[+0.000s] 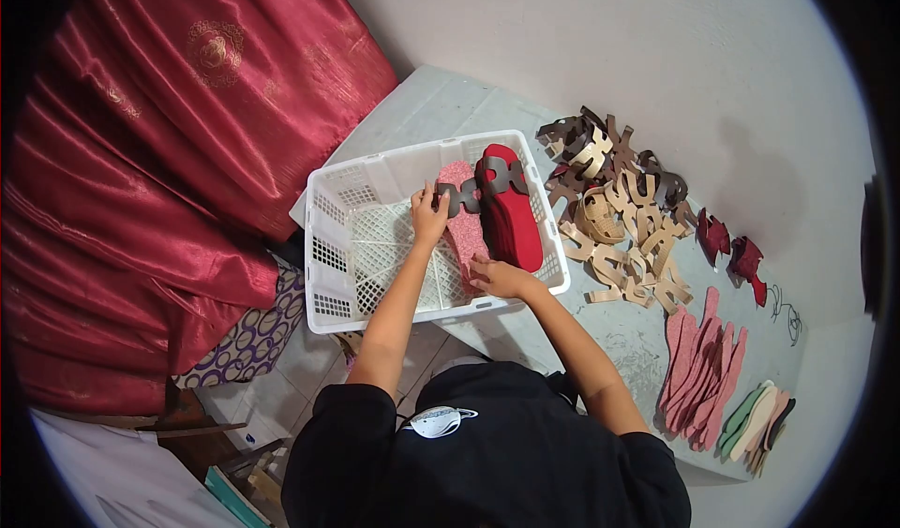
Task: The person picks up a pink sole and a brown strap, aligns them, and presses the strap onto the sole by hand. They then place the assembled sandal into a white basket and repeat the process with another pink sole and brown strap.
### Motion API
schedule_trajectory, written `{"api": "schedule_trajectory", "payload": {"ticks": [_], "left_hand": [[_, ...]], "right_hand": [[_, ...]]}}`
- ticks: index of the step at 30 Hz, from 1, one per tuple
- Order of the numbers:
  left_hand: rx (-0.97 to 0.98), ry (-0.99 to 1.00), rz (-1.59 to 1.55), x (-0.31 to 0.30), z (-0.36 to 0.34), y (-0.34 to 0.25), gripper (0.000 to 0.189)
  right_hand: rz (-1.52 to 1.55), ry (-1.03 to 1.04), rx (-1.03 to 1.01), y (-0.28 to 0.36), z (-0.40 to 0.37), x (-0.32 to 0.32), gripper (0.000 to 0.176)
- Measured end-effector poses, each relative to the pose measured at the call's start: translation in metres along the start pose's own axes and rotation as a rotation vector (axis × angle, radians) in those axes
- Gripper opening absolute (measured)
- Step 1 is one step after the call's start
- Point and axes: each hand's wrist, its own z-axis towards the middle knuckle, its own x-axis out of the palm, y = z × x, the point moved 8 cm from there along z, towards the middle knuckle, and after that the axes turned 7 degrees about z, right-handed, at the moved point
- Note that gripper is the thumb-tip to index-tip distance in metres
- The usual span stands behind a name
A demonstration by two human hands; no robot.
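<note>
A white plastic basket (328, 327) stands on the table in front of me. Inside it lies a pink speckled sandal (459, 233) with a dark grey cut-out strap across its front half. My left hand (429, 217) grips this sandal by the left side of the strap and sole. Lower down, my right hand (499, 277) has its fingers at the heel end of the same sandal; the thumb side faces the sole. Close on the right in the basket is a red thick-soled sandal (514, 214) with a similar grey strap, touched by neither hand.
Loose brown, beige and dark straps (628, 219) are heaped right of the basket. Dark red strap pieces (731, 247) lie beyond them. Several pink soles (703, 373) and a few green, cream and black soles (757, 420) rest at lower right. A red curtain (187, 153) hangs at left.
</note>
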Motion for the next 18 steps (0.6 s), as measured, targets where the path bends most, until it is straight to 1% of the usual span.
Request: {"api": "schedule_trajectory", "payload": {"ticks": [2,3,5,6,7,8,10,11,12,13,14,15,17,18], "left_hand": [[0.007,-0.051,-0.087,-0.006,0.000,-0.002,0.054],[0.008,-0.052,-0.088,-0.009,-0.001,-0.004,0.054],[0.121,-0.076,-0.030,-0.015,-0.004,-0.018,0.052],[0.123,-0.077,-0.032,-0.017,-0.005,-0.022,0.052],[0.175,-0.094,-0.026,-0.021,-0.008,-0.031,0.049],[0.229,-0.110,-0.020,-0.024,-0.011,-0.040,0.047],[0.261,-0.132,-0.018,-0.036,-0.020,-0.066,0.044],[0.288,-0.154,-0.014,-0.043,-0.026,-0.082,0.041],[0.298,-0.147,-0.021,-0.044,-0.031,-0.095,0.041],[0.360,-0.192,-0.037,-0.047,-0.038,-0.111,0.039],[0.424,-0.235,-0.055,-0.050,-0.046,-0.129,0.037],[0.438,-0.220,-0.066,-0.047,-0.052,-0.142,0.037],[0.517,-0.172,-0.205,-0.039,-0.071,-0.174,0.035],[0.554,-0.154,-0.209,-0.040,-0.084,-0.196,0.034]], "right_hand": [[0.132,-0.060,-0.010,0.013,-0.010,-0.016,0.048],[0.130,-0.060,-0.011,0.011,-0.012,-0.017,0.048],[0.135,-0.245,-0.108,0.013,-0.021,-0.034,0.045],[0.250,-0.323,-0.112,0.021,-0.030,-0.046,0.039],[0.247,-0.326,-0.112,0.030,-0.038,-0.054,0.039],[0.326,-0.362,-0.115,0.036,-0.047,-0.065,0.038],[0.505,-0.455,-0.088,0.031,-0.059,-0.074,0.032],[0.502,-0.465,-0.084,0.029,-0.064,-0.075,0.032],[0.588,-0.579,-0.142,0.031,-0.075,-0.086,0.030],[0.672,-0.696,-0.201,0.034,-0.089,-0.097,0.029],[0.687,-0.818,-0.251,0.039,-0.105,-0.107,0.025],[0.684,-0.839,-0.243,0.038,-0.114,-0.110,0.025],[0.572,-1.109,-0.177,0.026,-0.150,-0.122,0.022],[0.521,-1.191,-0.161,0.012,-0.163,-0.121,0.019]]}}
